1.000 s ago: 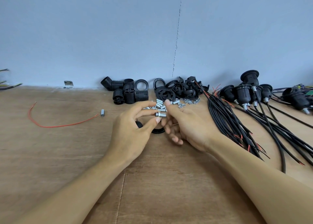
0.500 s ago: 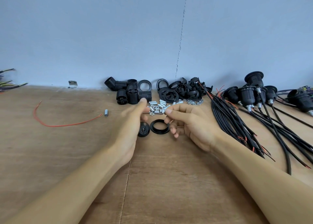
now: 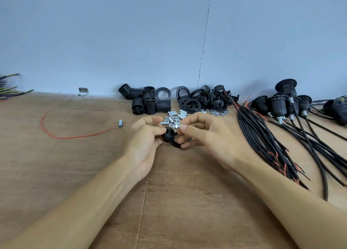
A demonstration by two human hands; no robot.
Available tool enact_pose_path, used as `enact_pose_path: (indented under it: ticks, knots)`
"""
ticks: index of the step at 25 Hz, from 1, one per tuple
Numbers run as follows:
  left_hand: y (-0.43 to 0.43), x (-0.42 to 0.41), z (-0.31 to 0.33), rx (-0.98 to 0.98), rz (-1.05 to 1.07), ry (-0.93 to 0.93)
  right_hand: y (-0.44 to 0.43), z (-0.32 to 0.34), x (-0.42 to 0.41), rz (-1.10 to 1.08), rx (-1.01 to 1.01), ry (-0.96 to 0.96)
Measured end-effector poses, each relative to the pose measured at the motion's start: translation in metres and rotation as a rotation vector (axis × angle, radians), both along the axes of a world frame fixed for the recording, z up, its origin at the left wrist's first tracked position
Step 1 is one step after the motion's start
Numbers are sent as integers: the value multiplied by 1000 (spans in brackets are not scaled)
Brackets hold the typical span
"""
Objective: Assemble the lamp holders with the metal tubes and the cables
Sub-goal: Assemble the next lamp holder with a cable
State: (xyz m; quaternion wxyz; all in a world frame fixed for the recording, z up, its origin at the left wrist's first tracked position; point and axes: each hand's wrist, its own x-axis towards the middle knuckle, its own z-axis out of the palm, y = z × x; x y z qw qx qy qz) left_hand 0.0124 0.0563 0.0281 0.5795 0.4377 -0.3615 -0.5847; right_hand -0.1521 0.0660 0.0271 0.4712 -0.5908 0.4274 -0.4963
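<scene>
Above table (image 3: 56,169) | left hand (image 3: 144,145) grips black cap (image 3: 166,135); right hand (image 3: 205,138) pinches metal tube (image 3: 177,126)

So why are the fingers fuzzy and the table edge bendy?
Head view: the left hand has smeared fingertips, likely motion blur; the wide-angle lens bows the table along its far edge and leans the wall crack; light is soft, shadows faint.
</scene>
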Motion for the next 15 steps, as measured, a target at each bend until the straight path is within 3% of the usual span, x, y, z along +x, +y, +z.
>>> enact_pose_path:
  ticks: [8, 15]
  knots:
    - [-3, 1, -5, -113, 65, -46, -1, -6, 4, -103, -122, 179]
    - [-5, 1, -11, -167, 73, -79, 1, -8, 3, -207, -275, 457]
